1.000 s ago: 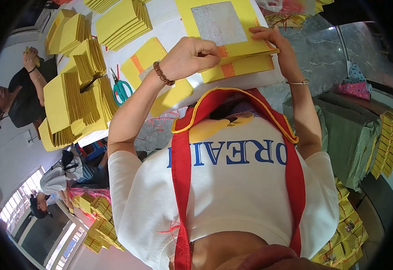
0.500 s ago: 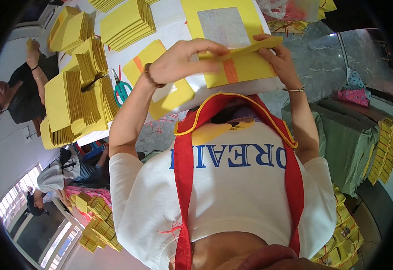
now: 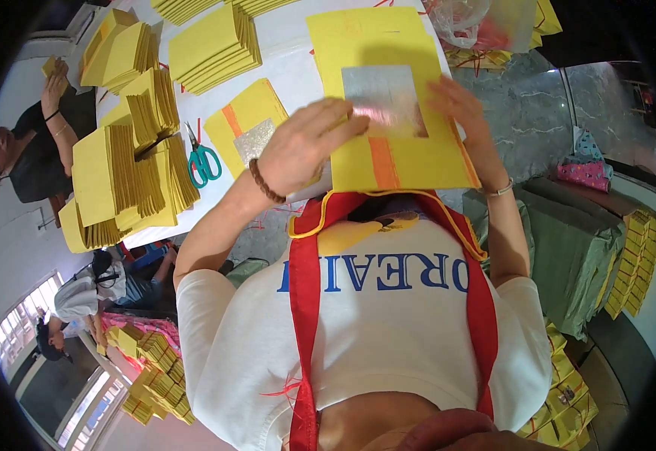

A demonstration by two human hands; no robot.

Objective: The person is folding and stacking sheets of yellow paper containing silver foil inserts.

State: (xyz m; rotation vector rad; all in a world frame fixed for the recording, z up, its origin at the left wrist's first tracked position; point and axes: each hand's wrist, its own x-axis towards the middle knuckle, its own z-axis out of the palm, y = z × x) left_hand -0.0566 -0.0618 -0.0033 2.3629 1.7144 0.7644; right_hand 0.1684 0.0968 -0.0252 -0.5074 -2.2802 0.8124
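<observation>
A flat yellow paper bag [image 3: 328,41] with a silver rectangular panel and an orange strip lies at the table's near edge. My left hand [image 3: 305,146] is over the bag's left side, fingers stretched toward the silver panel. Whether its fingertips touch the paper I cannot tell. My right hand [image 3: 463,113] is at the bag's right edge, its fingers spread and smeared by motion. Left of my left hand lies another yellow bag [image 3: 268,98] with an orange strip and a silver panel, partly hidden by that hand. Teal-handled scissors [image 3: 204,161] lie farther left.
Stacks of folded yellow bags [image 3: 102,169] fill the table's left side, with another stack [image 3: 211,52] farther back. A clear plastic bag [image 3: 456,22] sits at the far right. One co-worker's hand [image 3: 55,83] shows at left. Green wrapped bundles [image 3: 561,240] stand to my right.
The yellow strip folded up between my hands has gone down, and the bag now lies flat with its silver panel nearer me. My hands have let go of the strip and moved apart slightly.
</observation>
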